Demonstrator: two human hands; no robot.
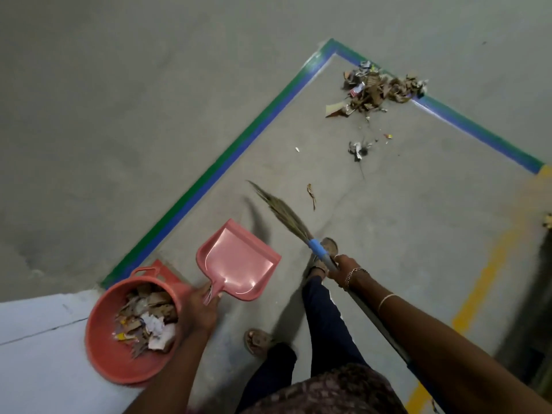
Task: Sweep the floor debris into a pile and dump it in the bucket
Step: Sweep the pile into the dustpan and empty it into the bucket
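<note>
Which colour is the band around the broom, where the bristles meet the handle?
Light blue band, seen in the head view.

looks like an industrial hall or warehouse bay rather than a home. bare grey concrete floor (134, 100), scuffed, stained and hairline-cracked, marked out into a zone by a two-tone strip of green and blue tape (209, 179) turning a sharp corner, plus a worn yellow painted line (481, 288) along the right side, as on a factory or storage floor. dim light, glinting off the tape near the corner; a pale surface (38, 339) with a dark crack at lower left.
</note>
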